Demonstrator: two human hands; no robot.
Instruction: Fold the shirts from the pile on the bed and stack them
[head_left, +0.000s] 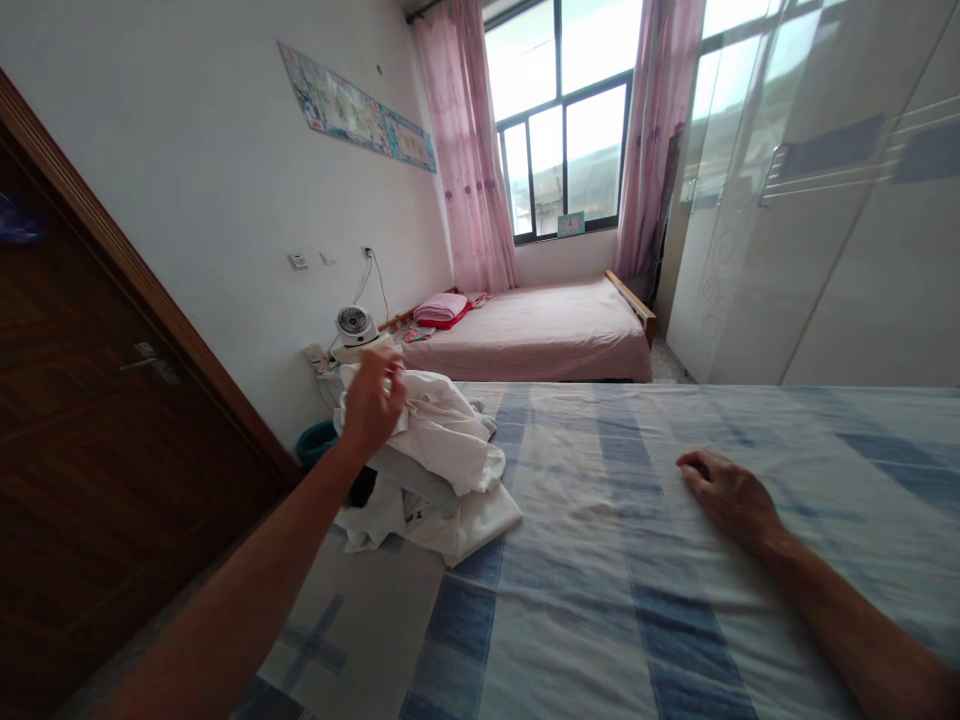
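Note:
A heap of rumpled clothes [450,440], mostly white with some grey, lies on the left side of the near bed. Just over its top left is my left hand [373,395], raised with loosely curled, slightly blurred fingers that are apart; no garment is visibly lifted in it. My right hand [731,492] is low over the blue-and-white checked bedsheet [570,560], away from the heap. Its fingers are loosely bent with a gap by the thumb, and nothing shows in them. The undersides of its fingers are hidden.
Behind the heap, a small white fan [355,325] stands by the wall, with a teal bin [316,442] below. Another bed [540,325] with pink bedding is under the window. A glossy wardrobe [825,230] lines the right; a brown door [97,430] is at left.

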